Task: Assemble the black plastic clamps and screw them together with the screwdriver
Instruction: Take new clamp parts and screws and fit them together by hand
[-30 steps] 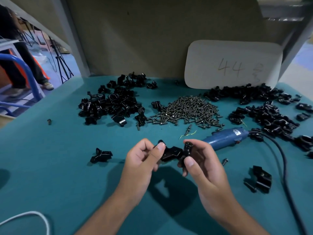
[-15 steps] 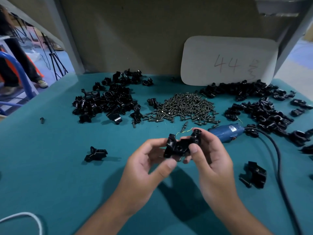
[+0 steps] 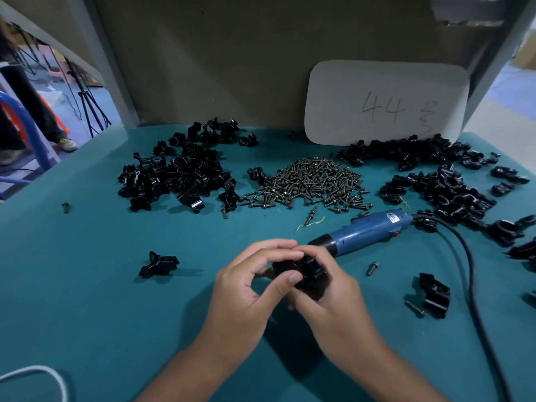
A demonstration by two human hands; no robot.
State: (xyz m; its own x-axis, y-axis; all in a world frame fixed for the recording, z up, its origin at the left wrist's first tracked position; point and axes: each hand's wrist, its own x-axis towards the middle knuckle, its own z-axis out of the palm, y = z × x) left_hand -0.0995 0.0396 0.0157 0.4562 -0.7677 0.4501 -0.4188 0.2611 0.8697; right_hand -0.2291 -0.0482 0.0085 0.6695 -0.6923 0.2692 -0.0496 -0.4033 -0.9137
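Observation:
Both hands meet over the middle of the teal table around one black plastic clamp point(image 3: 310, 275). My left hand point(image 3: 249, 288) pinches it with thumb and curled fingers from the left. From the right, my right hand point(image 3: 333, 297) grips it, fingers wrapped around its underside. The hands hide much of the clamp. The blue electric screwdriver point(image 3: 365, 232) lies on the table just beyond my right hand, its black cable point(image 3: 470, 285) running off toward the right front. A heap of dark screws point(image 3: 313, 184) sits behind it.
Piles of black clamp parts lie at the back left point(image 3: 179, 175) and back right point(image 3: 441, 187). A single clamp part point(image 3: 159, 264) lies left of my hands, another point(image 3: 433, 294) with a screw to the right. A loose screw point(image 3: 371, 268) and a white card marked 44 point(image 3: 385, 103) are also here.
My hands have closed in around the clamp and lowered it slightly; the two pieces that were held apart a second ago are now pressed together between both hands.

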